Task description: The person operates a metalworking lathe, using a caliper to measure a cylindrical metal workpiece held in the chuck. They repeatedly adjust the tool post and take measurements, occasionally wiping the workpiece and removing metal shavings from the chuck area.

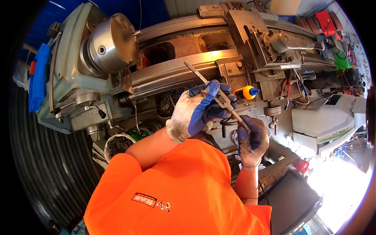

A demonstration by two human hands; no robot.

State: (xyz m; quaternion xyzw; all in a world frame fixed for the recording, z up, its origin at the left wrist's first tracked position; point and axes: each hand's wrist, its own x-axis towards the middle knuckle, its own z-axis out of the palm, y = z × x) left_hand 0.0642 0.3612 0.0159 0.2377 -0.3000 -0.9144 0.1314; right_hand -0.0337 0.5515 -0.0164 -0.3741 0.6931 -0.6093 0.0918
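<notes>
A steel tap wrench (224, 102) with a wider slotted middle and a long bar handle at each end is held slantwise in front of my chest. My left hand (199, 107), in a blue-and-white work glove, is closed around it near the middle, and one bar sticks out beyond the fingers toward the lathe. My right hand (252, 141), in a dirty glove of the same kind, grips the other bar's end. No tap can be made out in the wrench. Just past the hands is an orange bottle (248, 92) with a blue cap.
Ahead stands a metal lathe with its chuck (111, 45) at left, bed rails (180, 64) and carriage with a tool post (274, 43) at right. A bucket (111, 147) of metal chips sits by my left elbow. A grey machine housing (323, 121) is at right.
</notes>
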